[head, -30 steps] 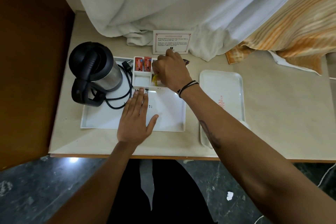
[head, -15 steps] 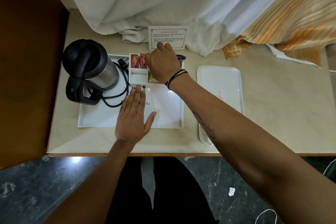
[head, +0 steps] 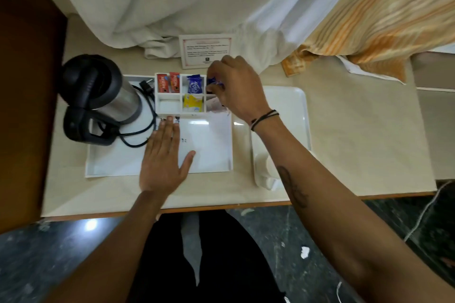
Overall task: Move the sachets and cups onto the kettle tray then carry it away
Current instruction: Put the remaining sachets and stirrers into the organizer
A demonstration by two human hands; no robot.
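A white kettle tray (head: pixel 115 162) holds a black and steel kettle (head: pixel 98 91) with its cord, and a white compartment box (head: pixel 170 106) at its back. In the box stand two red sachets (head: pixel 168 82), a blue sachet (head: pixel 194 84) and a yellow sachet (head: pixel 193 103). My right hand (head: pixel 237 91) pinches another blue sachet (head: pixel 213 82) at the box's right end. My left hand (head: pixel 163 157) lies flat and open on the tray floor. A white cup (head: pixel 264 167) lies on a second white tray (head: pixel 293 106), partly behind my right forearm.
A printed card (head: pixel 206 50) stands behind the box. White bedding (head: pixel 172 0) and an orange striped cloth (head: pixel 374 19) hang over the table's back. A dark wooden panel (head: pixel 27 81) borders the left. The table's front edge (head: pixel 197 209) is near my body.
My right hand has shifted right off the middle compartments, uncovering the blue and yellow sachets, and now grips a blue sachet. My left hand has stayed flat on the tray.
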